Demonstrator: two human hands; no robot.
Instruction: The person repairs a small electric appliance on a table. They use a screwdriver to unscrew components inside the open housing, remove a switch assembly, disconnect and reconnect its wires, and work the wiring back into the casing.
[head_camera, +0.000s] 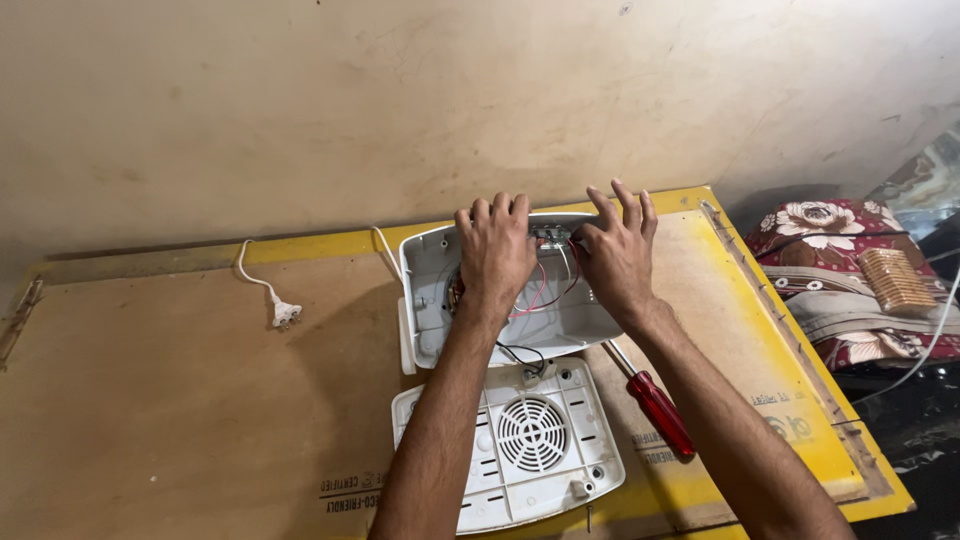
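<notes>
Now both hands inside open white appliance housing (440, 300) on yellow-edged workbench (150, 400). Left hand (495, 250) curled, fingertips hooked over housing's far rim. Right hand (615, 255) spread, fingertips pressing small circuit board (551, 236) between the hands. Red and black wires (540, 290) below palms. Housing likely light, rigid plastic; grip by rims. Board, wires fragile. Red-handled screwdriver (655, 405) back by right wrist.
</notes>
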